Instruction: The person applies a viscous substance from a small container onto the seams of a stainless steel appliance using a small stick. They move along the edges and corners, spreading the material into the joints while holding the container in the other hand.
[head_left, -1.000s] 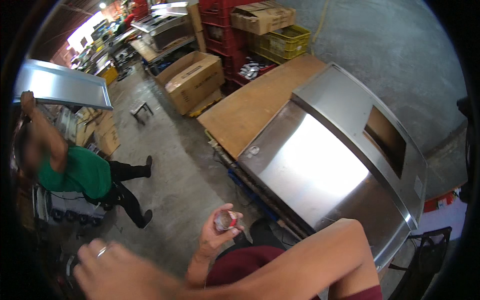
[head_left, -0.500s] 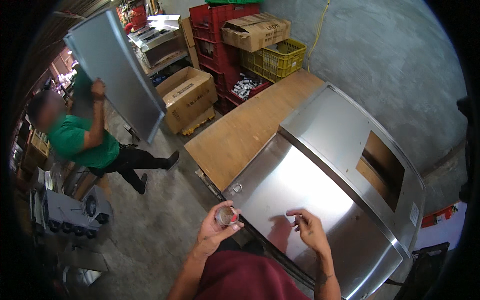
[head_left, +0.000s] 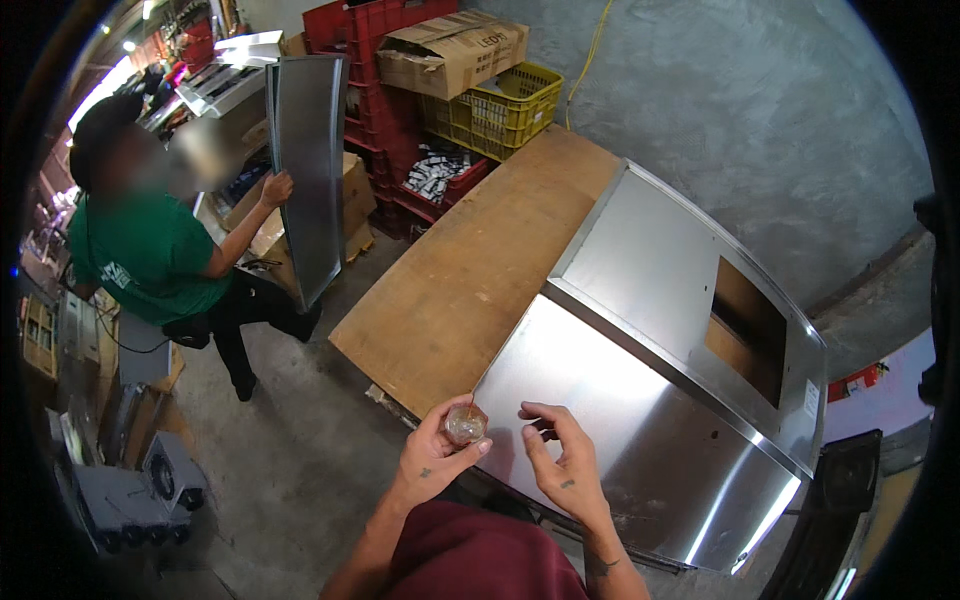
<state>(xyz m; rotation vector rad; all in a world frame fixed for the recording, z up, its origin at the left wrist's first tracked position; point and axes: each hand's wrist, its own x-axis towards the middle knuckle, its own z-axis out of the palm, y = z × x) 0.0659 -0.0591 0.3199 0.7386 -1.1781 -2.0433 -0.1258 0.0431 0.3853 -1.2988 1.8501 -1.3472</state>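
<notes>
Cupping a small round see-through piece [head_left: 464, 425] between thumb and fingers, the left hand [head_left: 428, 468] is closed on it just beside the near left edge of a shiny steel housing [head_left: 600, 400]. The right hand [head_left: 565, 468] is a little apart from it, fingers bent and thumb parted from them, over the steel; from where I stand I can't tell whether it touches. A slim gap lies between the two hands, and the steel runs on well past the right one. To the left, concrete floor [head_left: 310, 420] stretches between the desk [head_left: 470, 260] and a co-worker [head_left: 150, 255] in green. Compared with half a second ago, the right hand has drawn nearer the left, and the co-worker's metal panel [head_left: 315, 170], slanted then, now stands almost upright. The desk has a wooden top, with the housing lying on its near right part; a rectangular cut-out [head_left: 748, 335] pierces the raised far side. Beyond the far end are stacked red crates [head_left: 375, 120], a yellow crate [head_left: 500, 125] and a cardboard box [head_left: 450, 50]. A grey wall [head_left: 720, 120] rises at the far right.
</notes>
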